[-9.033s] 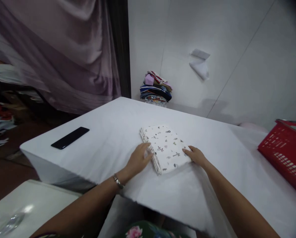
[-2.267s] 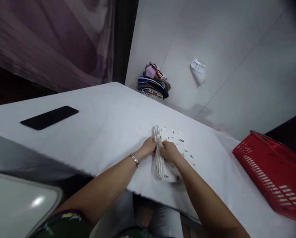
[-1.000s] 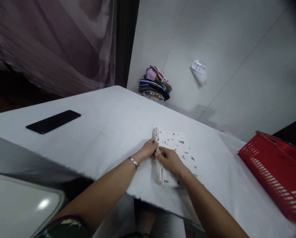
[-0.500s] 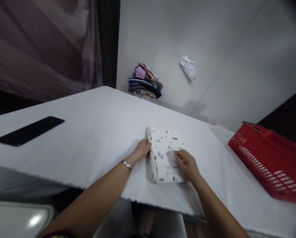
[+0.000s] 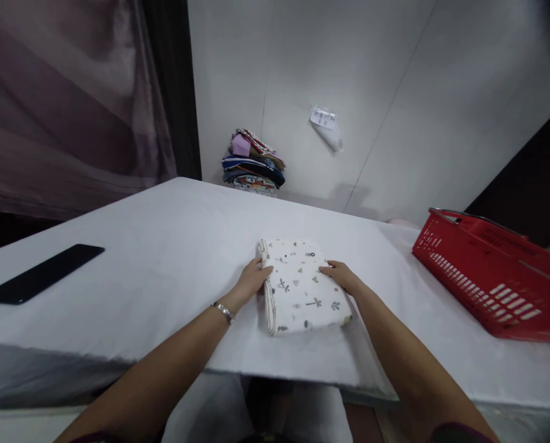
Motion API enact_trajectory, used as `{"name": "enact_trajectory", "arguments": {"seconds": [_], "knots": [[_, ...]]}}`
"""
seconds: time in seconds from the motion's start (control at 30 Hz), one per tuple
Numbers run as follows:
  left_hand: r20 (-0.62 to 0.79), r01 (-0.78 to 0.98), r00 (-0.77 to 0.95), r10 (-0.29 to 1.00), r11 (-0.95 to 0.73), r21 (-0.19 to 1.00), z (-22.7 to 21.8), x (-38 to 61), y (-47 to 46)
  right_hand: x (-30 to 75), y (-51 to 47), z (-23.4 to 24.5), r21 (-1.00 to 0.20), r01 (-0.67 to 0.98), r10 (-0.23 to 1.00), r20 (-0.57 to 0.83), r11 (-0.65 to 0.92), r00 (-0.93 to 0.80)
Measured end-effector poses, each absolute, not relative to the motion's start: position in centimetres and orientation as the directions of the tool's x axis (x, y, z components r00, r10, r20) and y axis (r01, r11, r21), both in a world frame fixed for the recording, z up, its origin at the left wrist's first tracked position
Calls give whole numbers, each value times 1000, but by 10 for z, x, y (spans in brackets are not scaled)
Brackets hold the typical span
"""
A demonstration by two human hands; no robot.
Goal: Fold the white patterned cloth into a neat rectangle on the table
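Observation:
A folded white cloth (image 5: 302, 289) with small printed trees and leaves lies on the white-covered table in front of me. Its stacked layers show along the left side. My left hand (image 5: 253, 278) grips that layered edge, thumb on top and the other fingers mostly hidden behind it. At the opposite edge, my right hand (image 5: 342, 275) holds the cloth with its thumb on the upper face; its fingertips are partly out of sight.
To the right stands a red plastic basket (image 5: 482, 277). A flat black object (image 5: 42, 272) lies at the left of the table (image 5: 173, 246). Behind the far edge, a pile of folded clothes (image 5: 254, 163) sits against the wall, where a paper label (image 5: 325, 120) hangs.
My right hand has shifted from pinching at the cloth's upper face to gripping its right edge. My left hand stays on the left edge. The view has shifted slightly.

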State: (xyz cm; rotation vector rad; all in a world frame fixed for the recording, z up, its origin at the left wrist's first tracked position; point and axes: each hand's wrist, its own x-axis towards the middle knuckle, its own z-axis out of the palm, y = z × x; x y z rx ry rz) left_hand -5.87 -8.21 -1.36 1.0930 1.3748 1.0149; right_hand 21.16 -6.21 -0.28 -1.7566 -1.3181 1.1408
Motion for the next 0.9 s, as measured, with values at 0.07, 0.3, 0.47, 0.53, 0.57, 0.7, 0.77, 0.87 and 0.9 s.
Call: {"name": "enact_trajectory", "arguments": {"seconds": [0.07, 0.3, 0.47, 0.53, 0.57, 0.7, 0.77, 0.87, 0.9], "knots": [[-136, 91, -30, 990, 138, 986, 2, -61, -73, 208, -58, 3, -943, 274, 981, -163, -186, 104], [192, 244, -64, 979, -172, 955, 53, -71, -18, 191, -37, 15, -987, 91, 962, 151, 134, 227], [-246, 323, -216, 945, 307, 895, 19, -76, -4, 188, -35, 0, -927, 214, 938, -260, -309, 229], [-297, 317, -220, 929, 356, 879, 5, -80, -8, 191, -44, -6, -910, 224, 930, -308, -350, 200], [-302, 313, -213, 929, 357, 880, 1, -82, -11, 193, -50, -8, -911, 226, 933, -307, -345, 188], [-243, 340, -172, 955, 289, 895, -2, -85, -25, 197, -76, -11, -908, 270, 946, -289, -319, 145], [-203, 365, -143, 969, 243, 899, 0, -83, -32, 195, -87, -12, -911, 294, 957, -267, -288, 111], [-159, 336, -131, 979, 195, 921, 2, -79, -39, 191, -98, -15, -933, 292, 977, -195, -210, 81], [-146, 319, -142, 979, 185, 929, 2, -78, -40, 190, -101, -18, -945, 274, 983, -163, -180, 81]]}}
